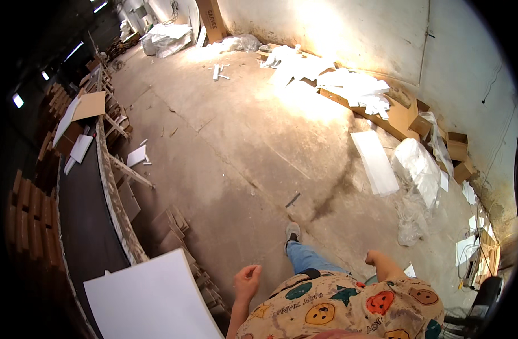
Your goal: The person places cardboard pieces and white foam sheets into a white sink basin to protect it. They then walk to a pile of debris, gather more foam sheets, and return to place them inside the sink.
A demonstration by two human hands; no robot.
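My left hand (247, 281) hangs at my left side with its fingers curled in, and nothing shows in it. Closest to it is a large white board (146, 294) on the near end of a long dark conveyor belt (92, 209); hand and board are apart. On the other side, my right hand (374, 258) is held out from my body, its fingers curled into a loose fist, partly turned out of sight. I see nothing in it, and it touches nothing. One of my shoes (293, 230) is forward on the concrete floor (225, 164).
Brown slabs (174, 226) lean low beside the belt. Farther along stand an open cardboard box (89, 105) and a wooden leg (132, 171). Crumpled clear plastic (415, 169), a white sheet (375, 163) and cartons full of white foam (352, 87) line the right wall. A dark strip (293, 199) lies ahead.
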